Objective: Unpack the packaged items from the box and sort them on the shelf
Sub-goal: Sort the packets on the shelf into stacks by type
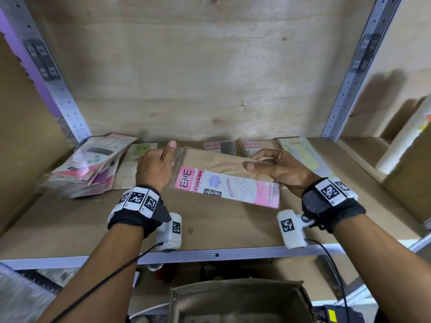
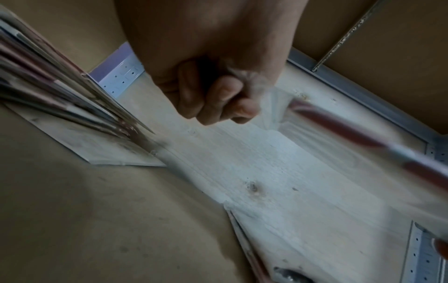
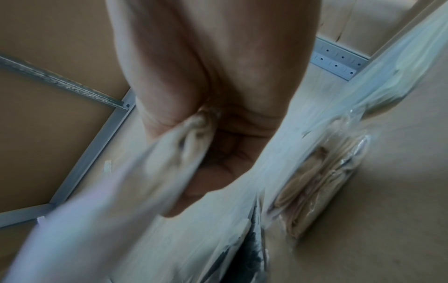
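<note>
A flat stocking packet (image 1: 224, 183) with a pink and white ENE label hangs just above the shelf board (image 1: 210, 229), held between both hands. My left hand (image 1: 163, 159) grips its clear left end with curled fingers, thumb pointing up. The left wrist view shows those curled fingers (image 2: 230, 109) against the blurred plastic edge of the packet (image 2: 278, 103). On the tan far right end, my right hand (image 1: 253, 161) pinches the packet between thumb and fingers. From the right wrist, the packet (image 3: 109, 201) is a pale blur running out of that hand (image 3: 201, 153).
A slumped pile of packets (image 1: 86, 166) lies at the left of the shelf. More packets (image 1: 219, 146) line the back wall, with a green one (image 1: 300, 155) at the right. Metal uprights (image 1: 67, 99) flank the bay. An open cardboard box (image 1: 238, 301) sits below the front edge.
</note>
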A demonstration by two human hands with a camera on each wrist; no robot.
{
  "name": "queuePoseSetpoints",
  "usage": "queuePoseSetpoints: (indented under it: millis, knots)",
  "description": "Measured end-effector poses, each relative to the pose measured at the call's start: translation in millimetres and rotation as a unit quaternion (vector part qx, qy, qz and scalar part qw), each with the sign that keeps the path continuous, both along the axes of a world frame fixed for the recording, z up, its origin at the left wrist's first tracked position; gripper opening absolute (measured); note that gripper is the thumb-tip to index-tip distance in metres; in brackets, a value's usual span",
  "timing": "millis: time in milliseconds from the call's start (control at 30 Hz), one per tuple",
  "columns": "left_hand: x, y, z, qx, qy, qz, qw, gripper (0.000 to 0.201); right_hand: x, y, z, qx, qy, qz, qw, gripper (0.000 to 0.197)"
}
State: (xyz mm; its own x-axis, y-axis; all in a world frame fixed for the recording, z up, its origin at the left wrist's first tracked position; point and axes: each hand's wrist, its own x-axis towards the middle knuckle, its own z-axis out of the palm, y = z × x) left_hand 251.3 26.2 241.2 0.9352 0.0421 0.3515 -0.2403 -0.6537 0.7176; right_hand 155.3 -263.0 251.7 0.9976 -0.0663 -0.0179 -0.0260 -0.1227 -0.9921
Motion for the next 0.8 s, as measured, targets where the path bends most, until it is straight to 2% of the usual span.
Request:
queuePoseSetpoints:
  millis: [167,367,633,733,800]
  knots:
    - [3.3,1.0,0.3,-0.114,0.078,-0.032,0.990,0.056,0.0,2.7,1.0,-0.006,0.011,0.001,1.000,0.037]
    - [8.6,8.0,3.5,-0.259,0.153,-0.060,0.952,0.055,0.4,10.7,2.0,0.007,0.008,0.016,1.000,0.023]
    - [9.4,17.2,9.8,-0.278,0.183,-0.096,0.938,0.051,-0.3,12.5,-1.1,0.007,0.016,0.046,0.999,0.024]
    - [9.2,22.7,7.5,-0.328,0.208,-0.118,0.914,0.051,0.1,12.8,-1.5,0.018,0.030,0.055,0.998,0.025]
    - [9.9,30.3,4.0,-0.358,0.225,-0.125,0.897,0.051,0.0,14.8,-0.5,0.038,0.043,0.047,0.997,0.016]
